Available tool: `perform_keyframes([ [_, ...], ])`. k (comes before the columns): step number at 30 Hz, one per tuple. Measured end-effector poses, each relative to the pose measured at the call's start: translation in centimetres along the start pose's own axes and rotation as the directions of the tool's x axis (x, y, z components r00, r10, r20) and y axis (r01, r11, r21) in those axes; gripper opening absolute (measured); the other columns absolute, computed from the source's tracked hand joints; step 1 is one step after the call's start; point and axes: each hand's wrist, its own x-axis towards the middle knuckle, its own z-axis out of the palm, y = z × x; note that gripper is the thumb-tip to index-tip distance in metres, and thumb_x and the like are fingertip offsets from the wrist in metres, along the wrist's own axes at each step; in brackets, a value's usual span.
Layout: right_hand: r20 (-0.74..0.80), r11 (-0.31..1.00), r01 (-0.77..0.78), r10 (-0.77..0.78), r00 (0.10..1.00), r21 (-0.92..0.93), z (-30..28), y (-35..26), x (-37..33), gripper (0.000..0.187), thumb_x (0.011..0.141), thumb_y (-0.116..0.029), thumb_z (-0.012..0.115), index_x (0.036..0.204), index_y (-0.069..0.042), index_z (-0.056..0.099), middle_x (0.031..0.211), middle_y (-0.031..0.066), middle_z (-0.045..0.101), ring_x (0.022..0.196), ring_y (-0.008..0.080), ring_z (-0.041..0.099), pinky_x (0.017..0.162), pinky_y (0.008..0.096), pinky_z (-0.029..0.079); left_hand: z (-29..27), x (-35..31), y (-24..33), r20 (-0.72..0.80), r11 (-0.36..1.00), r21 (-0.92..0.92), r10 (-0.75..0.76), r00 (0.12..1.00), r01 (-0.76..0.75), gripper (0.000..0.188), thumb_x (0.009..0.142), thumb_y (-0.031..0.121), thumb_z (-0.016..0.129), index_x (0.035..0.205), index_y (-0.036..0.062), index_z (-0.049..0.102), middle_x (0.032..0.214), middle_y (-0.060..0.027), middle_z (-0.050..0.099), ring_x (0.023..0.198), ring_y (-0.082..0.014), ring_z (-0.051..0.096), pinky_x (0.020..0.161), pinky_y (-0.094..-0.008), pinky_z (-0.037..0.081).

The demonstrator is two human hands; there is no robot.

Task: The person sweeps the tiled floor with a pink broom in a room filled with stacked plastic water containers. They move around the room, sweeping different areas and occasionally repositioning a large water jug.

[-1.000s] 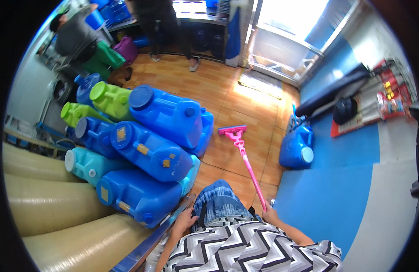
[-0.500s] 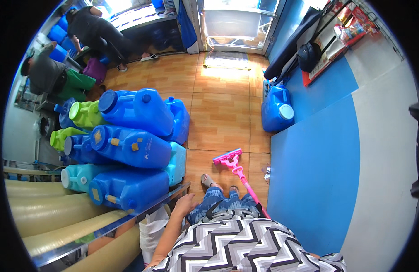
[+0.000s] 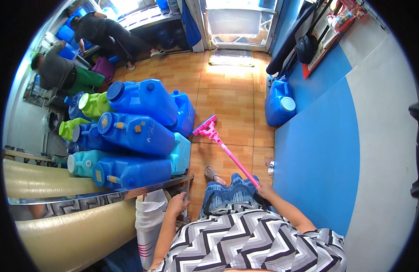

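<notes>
The right hand [image 3: 264, 189] grips the pink mop [image 3: 225, 147], its head resting on the tiled floor [image 3: 232, 99] beside stacked blue jugs [image 3: 137, 131]. The left hand [image 3: 177, 204] seems open by a white sack [image 3: 148, 217]. Mopping seems underway; pushing next needs a firm grip.

One pink mop [image 3: 218, 141]. Five blue jugs [image 3: 141, 99] stacked, two green jugs [image 3: 94, 103], one teal jug [image 3: 82, 162], one blue jug [image 3: 279, 103] standing apart. Two people [image 3: 60, 72] nearby.

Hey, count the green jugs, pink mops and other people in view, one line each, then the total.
green jugs: 2
pink mop: 1
other people: 2
Total: 5
</notes>
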Motion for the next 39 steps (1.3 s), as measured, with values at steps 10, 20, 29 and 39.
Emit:
perform_keyframes([
  [10, -0.028, 0.869, -0.492, 0.491, 0.870, -0.048, 4.7, 19.8, -25.2, 0.043, 0.072, -0.043, 0.061, 0.083, -0.002, 0.065, 0.082, 0.0215, 0.064, 0.077, 0.0390, 0.061, 0.067, 0.0464, 0.048, -1.1, -0.2, 1.3, -0.235, 0.990, -0.131, 0.013, 0.972, -0.045, 0.039, 0.077, 0.021, 0.063, 0.110, 0.0024, 0.056, 0.100, -0.0193, 0.061, 0.095, -0.0354, 0.058, 0.084, -0.0404, 0.045],
  [20, 0.091, 0.900, -0.402, 0.392, 0.915, 0.168, 4.6, 19.4, -18.6, 0.038, 0.067, -0.037, 0.064, 0.071, 0.000, 0.066, 0.069, 0.0187, 0.063, 0.064, 0.0327, 0.062, 0.060, 0.0441, 0.048, -3.3, -1.6, 2.3, -0.850, 0.979, 0.204, 0.163, 0.501, 0.028, 0.015, 0.072, 0.006, 0.061, 0.087, 0.0059, 0.063, 0.106, -0.0120, 0.058, 0.098, -0.0327, 0.053, 0.087, -0.0431, 0.041],
  [29, -0.158, 0.727, -0.176, 0.367, 0.917, 0.664, -5.1, 3.7, 12.9, 0.016, 0.063, -0.016, 0.069, 0.062, -0.002, 0.060, 0.054, 0.0097, 0.059, 0.048, 0.0197, 0.058, 0.044, 0.0353, 0.044, -3.5, -5.0, 3.9, -0.921, 0.896, 0.258, 0.115, 0.373, 0.361, 0.021, 0.071, 0.013, 0.062, 0.092, 0.0104, 0.061, 0.134, -0.0171, 0.039, 0.123, -0.0368, 0.036, 0.095, -0.0500, 0.030],
  [39, -0.088, 0.899, -0.161, 0.214, 0.973, 0.408, -10.8, -2.2, 22.0, 0.027, 0.070, -0.023, 0.055, 0.080, -0.001, 0.066, 0.080, 0.0198, 0.065, 0.075, 0.0319, 0.064, 0.065, 0.0412, 0.048, -2.9, -6.7, 2.1, -0.881, 0.762, 0.177, -0.159, 0.445, 0.623, 0.034, 0.067, 0.019, 0.064, 0.099, 0.0106, 0.060, 0.145, -0.0211, 0.019, 0.131, -0.0458, 0.019, 0.101, -0.0589, 0.021],
])
